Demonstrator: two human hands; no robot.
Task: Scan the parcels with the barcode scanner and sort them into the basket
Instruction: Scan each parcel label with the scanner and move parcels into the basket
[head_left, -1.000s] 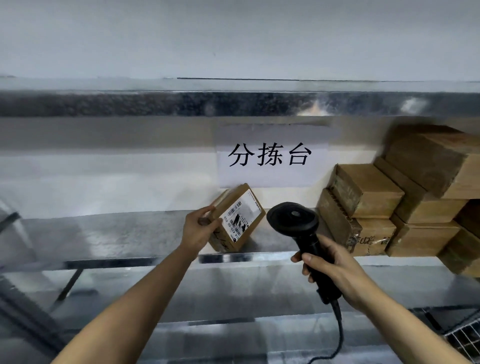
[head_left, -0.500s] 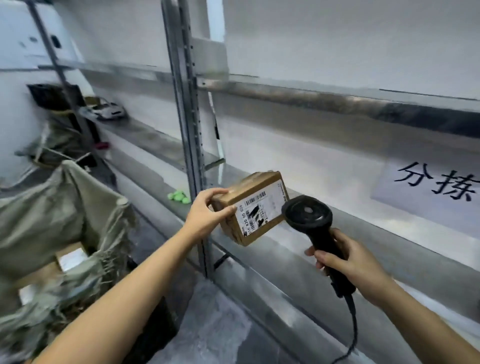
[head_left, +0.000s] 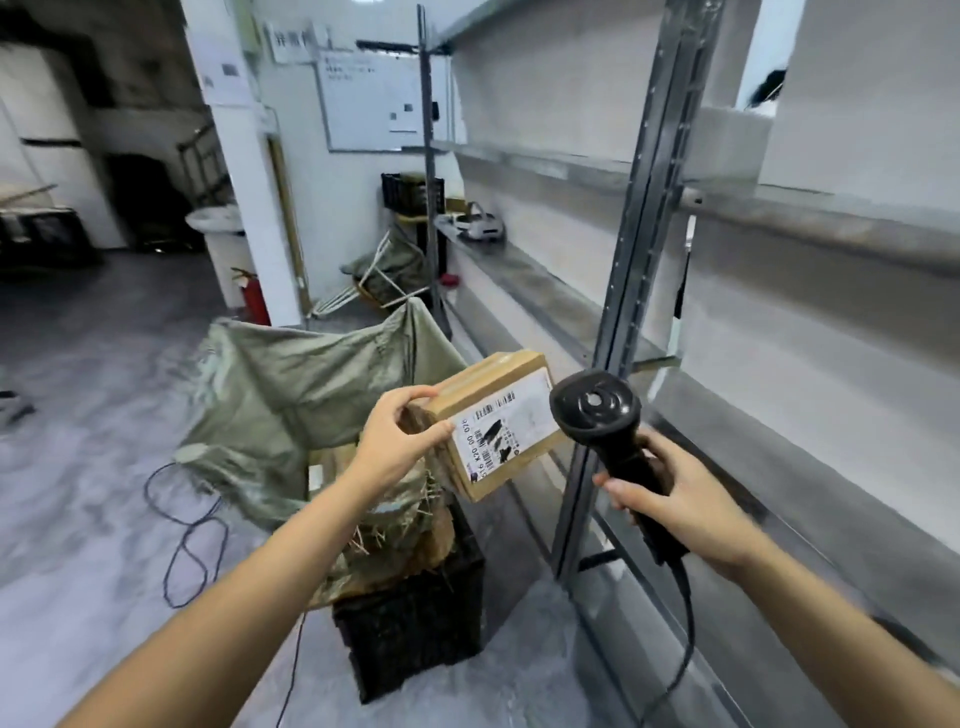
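A small brown cardboard parcel with a white barcode label facing me hangs in mid-air, gripped at its left end by my left hand. Just right of it, my right hand holds the black barcode scanner by its handle, head up and close to the label. Below and left of the parcel stands a black basket lined with a grey-green woven sack whose mouth is open; cardboard shows inside it.
A metal shelf rack runs along the right, its upright post directly behind the scanner. The scanner cable hangs down from my right hand. A dark cord loops on the grey floor at left. A red fire extinguisher stands by a white pillar.
My view has swung left from the sorting shelf toward the floor and the sack-lined basket. Both hands came along, the parcel and scanner still held side by side.
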